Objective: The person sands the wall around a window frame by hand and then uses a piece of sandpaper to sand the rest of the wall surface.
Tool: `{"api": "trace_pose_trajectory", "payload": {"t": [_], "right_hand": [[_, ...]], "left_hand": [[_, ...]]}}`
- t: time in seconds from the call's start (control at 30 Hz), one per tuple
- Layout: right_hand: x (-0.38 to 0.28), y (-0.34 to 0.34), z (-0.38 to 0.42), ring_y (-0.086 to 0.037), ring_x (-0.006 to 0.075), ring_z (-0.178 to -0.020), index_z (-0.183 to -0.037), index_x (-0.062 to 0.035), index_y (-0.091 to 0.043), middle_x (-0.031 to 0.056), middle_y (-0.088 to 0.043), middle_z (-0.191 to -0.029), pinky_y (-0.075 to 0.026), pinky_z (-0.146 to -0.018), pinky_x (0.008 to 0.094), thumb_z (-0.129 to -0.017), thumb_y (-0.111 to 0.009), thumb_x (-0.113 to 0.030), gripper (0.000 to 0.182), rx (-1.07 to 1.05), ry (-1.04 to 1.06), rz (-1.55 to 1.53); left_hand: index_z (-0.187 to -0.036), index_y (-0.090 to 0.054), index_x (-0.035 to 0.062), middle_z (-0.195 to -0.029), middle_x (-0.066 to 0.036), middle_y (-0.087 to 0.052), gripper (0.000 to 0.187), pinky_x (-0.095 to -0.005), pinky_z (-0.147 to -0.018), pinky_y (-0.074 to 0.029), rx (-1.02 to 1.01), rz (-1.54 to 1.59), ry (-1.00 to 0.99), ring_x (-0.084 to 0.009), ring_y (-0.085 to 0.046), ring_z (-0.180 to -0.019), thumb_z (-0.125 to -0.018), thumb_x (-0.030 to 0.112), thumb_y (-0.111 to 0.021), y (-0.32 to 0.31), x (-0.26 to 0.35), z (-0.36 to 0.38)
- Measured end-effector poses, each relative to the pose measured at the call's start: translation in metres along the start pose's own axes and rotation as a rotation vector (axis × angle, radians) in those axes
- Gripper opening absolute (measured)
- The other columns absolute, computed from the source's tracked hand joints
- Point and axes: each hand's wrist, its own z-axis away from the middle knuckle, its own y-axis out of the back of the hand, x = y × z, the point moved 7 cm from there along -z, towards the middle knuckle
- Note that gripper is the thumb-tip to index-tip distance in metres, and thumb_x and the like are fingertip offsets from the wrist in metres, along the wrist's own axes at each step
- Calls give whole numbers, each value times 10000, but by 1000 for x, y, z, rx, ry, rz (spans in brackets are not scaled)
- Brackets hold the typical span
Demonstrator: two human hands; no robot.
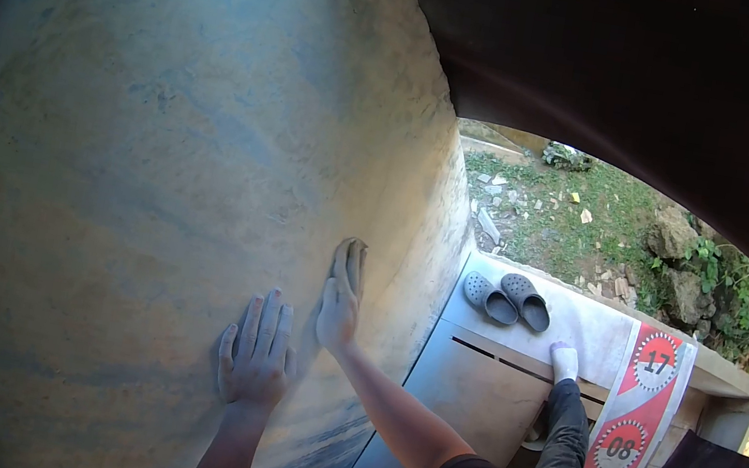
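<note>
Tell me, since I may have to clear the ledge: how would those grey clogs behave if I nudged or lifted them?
The grey clogs look like moulded foam with holes, so probably light for their size and slightly bendy. They lie flat on the pale ledge, so a push would likely slide them, not roll or tip them. Being a loose pair, they would probably separate.

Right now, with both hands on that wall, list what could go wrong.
1. The right hand presses a small sanding pad on the wall; it may slip and scrape the fingers.
2. Both hands, the left hand too, look dust-coated; dust could likely be inhaled.
3. The socked foot stands on a raised platform, with the grey clogs beyond; footing may be unsteady.
</note>
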Motion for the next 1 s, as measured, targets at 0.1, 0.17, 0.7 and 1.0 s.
{"api": "trace_pose_trajectory", "payload": {"t": [0.1, 0.17, 0.7, 1.0], "right_hand": [[45, 19, -66, -142, 398, -1643, -1645, 1, -367, 226, -254, -1749, -98, -1327, 443, -1132, -375, -151, 535, 132, -32, -63], [63, 28, -96, -130, 389, -1646, -1649, 3, -351, 229, -238, -1753, -91, -1331, 437, -1136, -367, -156, 538, 153, -72, -82], [62, 45, -130, -149, 372, -1645, -1637, 12, -370, 205, -258, -1753, -114, -1325, 408, -1164, -351, -184, 513, 179, -124, -154], [19, 5, -26, -131, 384, -1645, -1622, -9, -417, 205, -230, -1760, -139, -1324, 416, -1117, -432, -50, 507, -38, 60, -38]], "left_hand": [[-1371, -703, 258, -1596, 34, -571, 474, -430, -1230, -230, -7, 7, -5, -151, -491, -1501, -901, 250, -641, -2, 4, -3], [-1370, -703, 260, -1597, 36, -571, 473, -428, -1231, -229, 5, -5, -3, -150, -490, -1502, -901, 247, -641, -1, 2, 0], [-1353, -717, 277, -1584, 61, -585, 451, -401, -1238, -222, 23, -41, 4, -133, -510, -1485, -913, 257, -621, -8, 14, -7], [-1372, -699, 295, -1599, 83, -566, 450, -401, -1251, -196, 22, -26, 36, -115, -515, -1473, -935, 280, -594, -11, 16, -10]]}}
